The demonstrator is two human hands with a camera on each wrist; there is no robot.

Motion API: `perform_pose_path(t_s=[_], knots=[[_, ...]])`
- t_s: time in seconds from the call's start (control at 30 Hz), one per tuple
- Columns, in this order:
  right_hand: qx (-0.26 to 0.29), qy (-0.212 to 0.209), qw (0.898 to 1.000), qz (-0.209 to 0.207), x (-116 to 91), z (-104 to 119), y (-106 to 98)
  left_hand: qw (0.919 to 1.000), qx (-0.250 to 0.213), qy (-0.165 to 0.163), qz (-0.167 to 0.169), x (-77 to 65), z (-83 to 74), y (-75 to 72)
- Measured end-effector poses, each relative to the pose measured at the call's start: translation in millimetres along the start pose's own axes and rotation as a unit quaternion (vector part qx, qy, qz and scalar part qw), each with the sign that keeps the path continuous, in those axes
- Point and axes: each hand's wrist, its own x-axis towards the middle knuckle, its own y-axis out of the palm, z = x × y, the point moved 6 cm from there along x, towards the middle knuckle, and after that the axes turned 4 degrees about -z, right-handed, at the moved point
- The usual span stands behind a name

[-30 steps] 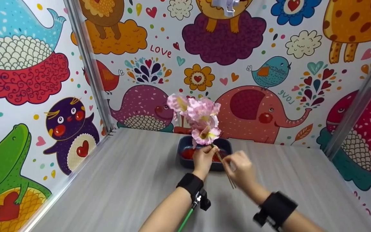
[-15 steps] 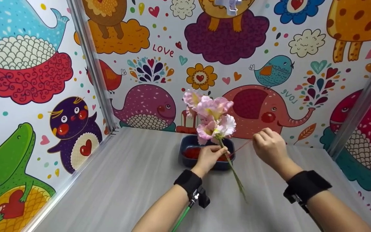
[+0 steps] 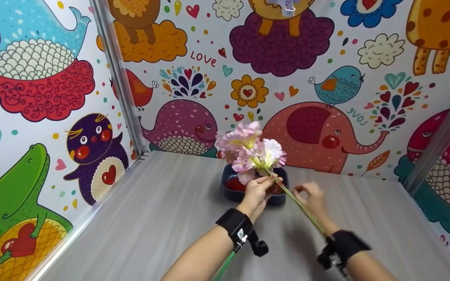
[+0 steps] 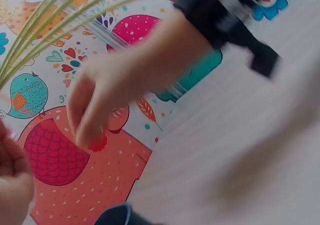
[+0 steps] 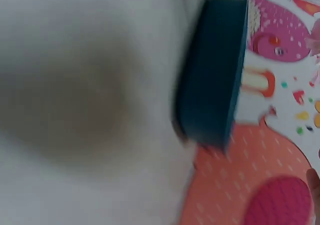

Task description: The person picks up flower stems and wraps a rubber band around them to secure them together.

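Note:
My left hand (image 3: 258, 195) pinches a bunch of pink ruffled flowers (image 3: 248, 152) just under the blooms. Their long green stems (image 3: 301, 205) slant down to the right. Beside the stems my right hand (image 3: 313, 199) is bent with thumb and forefinger brought together; it pinched a thin red string half a second ago, and the string is too fine to make out now. The left wrist view shows that right hand (image 4: 110, 92) blurred, fingertips drawn together, below several stems (image 4: 37, 30). Part of the left hand (image 4: 12, 185) appears at that view's left edge.
Behind the left hand stands a dark blue tub (image 3: 234, 195) with red material (image 3: 233, 183) inside. In the right wrist view the tub (image 5: 212, 75) is seen from its side. A grey table (image 3: 170, 203) meets walls printed with cartoon animals. A green cable (image 3: 225, 265) runs along the left forearm.
The right hand swung up and out to the right, drawing the red string from the stems, then came back down beside them. The left hand kept its grip while the flowers tilted left.

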Motion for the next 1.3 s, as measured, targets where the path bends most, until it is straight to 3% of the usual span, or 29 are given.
perform_pose_path(t_s=[0.07, 0.13, 0.23, 0.3, 0.4, 0.5, 0.57, 0.63, 0.73, 0.8, 0.97, 1.17, 1.23, 1.3], knots=[[0.047, 0.084, 0.995, 0.007, -13.4, 0.4, 11.8, 0.9993, -0.023, 0.007, -0.03, 0.4, 2.7, 1.1], [0.093, 0.182, 0.979, 0.023, -26.8, 1.5, 23.9, 0.9976, -0.036, 0.02, -0.056, 1.0, 4.5, 2.2], [0.159, 0.318, 0.934, 0.045, -44.0, 8.2, 41.2, 0.9949, -0.032, 0.047, -0.084, 3.0, 6.3, 3.1], [0.187, 0.384, 0.902, 0.062, -52.2, 17.6, 51.2, 0.9927, -0.015, 0.066, -0.099, 4.0, 6.1, 2.3], [0.238, 0.447, 0.858, 0.08, -58.8, 34.4, 62.4, 0.9881, 0.036, 0.09, -0.119, 5.1, 4.1, -0.9], [0.292, 0.489, 0.817, 0.086, -61.7, 49.7, 66.3, 0.9757, 0.121, 0.118, -0.14, 6.4, -1.0, -5.9], [0.314, 0.506, 0.799, 0.087, -62.9, 58.8, 65.0, 0.9642, 0.173, 0.129, -0.154, 7.7, -4.1, -10.2], [0.317, 0.51, 0.794, 0.091, -63.0, 66.2, 61.4, 0.9551, 0.208, 0.131, -0.165, 8.7, -6.0, -14.9], [0.296, 0.493, 0.813, 0.093, -59.1, 73.2, 51.7, 0.9505, 0.226, 0.129, -0.169, 9.4, -7.9, -20.6], [0.278, 0.472, 0.832, 0.087, -53.1, 75.2, 42.6, 0.9511, 0.225, 0.131, -0.166, 9.5, -8.9, -23.2], [0.228, 0.399, 0.886, 0.064, -35.0, 72.0, 19.2, 0.939, 0.259, 0.158, -0.162, 9.5, -14.6, -25.6], [0.129, 0.208, 0.97, -0.01, -17.9, 68.3, -9.0, 0.9182, 0.279, 0.223, -0.171, 8.6, -25.9, -24.1], [0.094, 0.139, 0.985, -0.034, -15.5, 66.6, -17.1, 0.9101, 0.285, 0.239, -0.182, 6.9, -30.4, -23.5], [0.072, 0.083, 0.993, -0.049, -14.5, 64.4, -24.1, 0.8979, 0.301, 0.258, -0.192, 5.3, -34.2, -23.4]])
